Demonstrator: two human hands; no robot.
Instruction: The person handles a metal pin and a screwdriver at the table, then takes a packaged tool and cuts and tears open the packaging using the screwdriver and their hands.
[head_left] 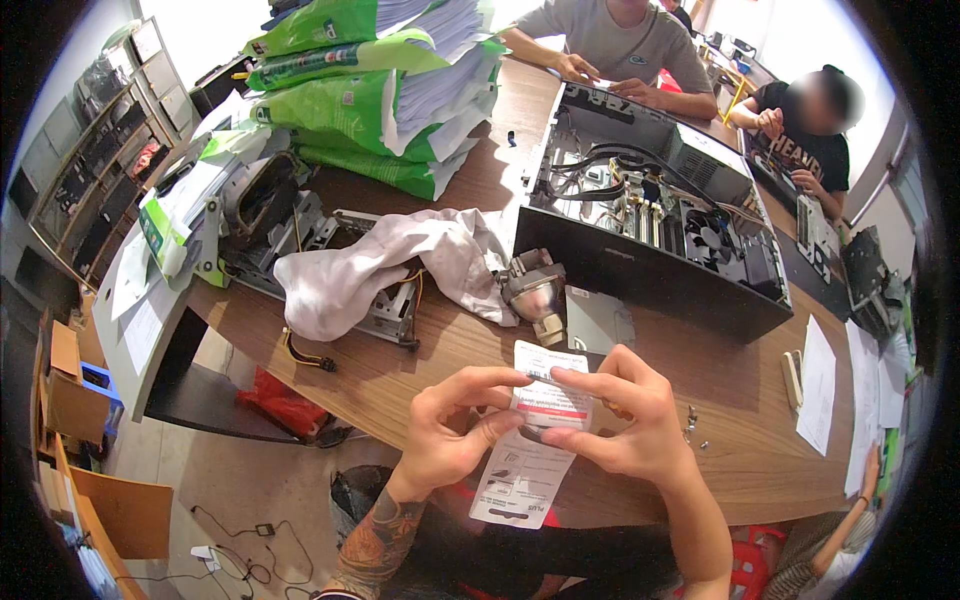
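A flat white hang-card package (522,475) with a red band and a slot at its lower end is held between my two hands. My left hand (450,425) pinches its left edge with thumb and forefinger. The fingers and thumb of my right hand (630,415) grip the right edge. What lies inside the package cannot be made out. Just beyond my hands is a bulb-like lamp with a glass reflector (540,292), next to a crumpled white cloth (375,270). A grey metal plate (600,318) lies beside the lamp.
An opened computer case (650,260) stands far right of my hands. Green paper packs (340,110) are stacked at the back left. Metal parts with wires (390,310) lie under the cloth, small screws (691,425) at right. Two people (625,45) (805,130) sit across the table.
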